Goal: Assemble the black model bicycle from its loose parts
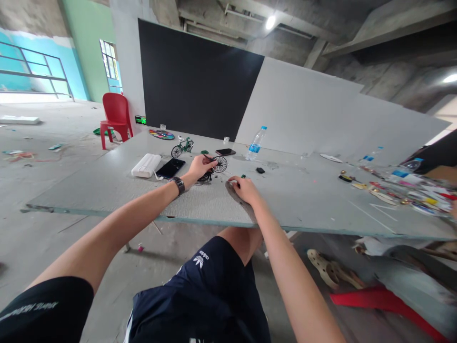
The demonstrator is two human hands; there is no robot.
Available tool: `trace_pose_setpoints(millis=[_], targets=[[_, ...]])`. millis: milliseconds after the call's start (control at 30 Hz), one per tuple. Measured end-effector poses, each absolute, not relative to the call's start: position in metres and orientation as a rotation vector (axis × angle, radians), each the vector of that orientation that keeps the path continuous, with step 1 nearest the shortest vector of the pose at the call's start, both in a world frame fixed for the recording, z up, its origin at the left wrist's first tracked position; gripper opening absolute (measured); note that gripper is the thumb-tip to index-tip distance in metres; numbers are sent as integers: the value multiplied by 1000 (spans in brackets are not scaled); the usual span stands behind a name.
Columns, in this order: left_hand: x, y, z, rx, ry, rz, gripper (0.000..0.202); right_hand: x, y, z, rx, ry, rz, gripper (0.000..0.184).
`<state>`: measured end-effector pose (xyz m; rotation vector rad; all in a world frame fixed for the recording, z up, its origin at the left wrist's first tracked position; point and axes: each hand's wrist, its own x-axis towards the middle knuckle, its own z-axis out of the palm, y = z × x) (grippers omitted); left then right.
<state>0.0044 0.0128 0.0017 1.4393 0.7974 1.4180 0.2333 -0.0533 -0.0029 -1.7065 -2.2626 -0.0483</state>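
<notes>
The grip of the left hand [201,167] grasps a small wheel [222,164] over the tabletop [293,197]; whether the right hand [246,190] grasps anything cannot be determined. Excess pressure could bend the thin wheel; a slack hold could drop it.

Your desk [303,200] looks faintly rough, the nearer phone [171,167] glossy, the bottle [256,144] clear plastic, the chair [116,110] smooth plastic, your shorts [207,305] matt cloth; you can't tell if the wheel [220,164] is metal or plastic.
</notes>
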Motion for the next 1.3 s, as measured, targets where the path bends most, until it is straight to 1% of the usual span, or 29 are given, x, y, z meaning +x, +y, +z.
trace_pose_setpoints(millis=[133, 233, 433, 600, 833, 967, 1300], targets=[[4, 13, 1, 1447, 805, 1423, 17, 233, -54, -2, -1701, -2275, -60, 29], [4, 14, 0, 1455, 803, 1419, 20, 232, -56, -1, -1697, -2283, -68, 33], [4, 13, 0, 1462, 800, 1417, 15, 230, -59, 1, -1716, -2273, -65, 34], [4, 13, 1, 1464, 806, 1410, 15, 231, -57, -1, -1724, -2255, -64, 27], [4, 13, 1, 1473, 824, 1403, 15, 241, -52, -4, -1854, -2002, -260, 33], [4, 11, 4, 1480, 833, 1401, 15, 248, -55, -4, -1985, -1859, -344, 32], [3, 8, 4, 1482, 835, 1395, 13, 265, -53, -8, -2223, -1740, -182, 35]])
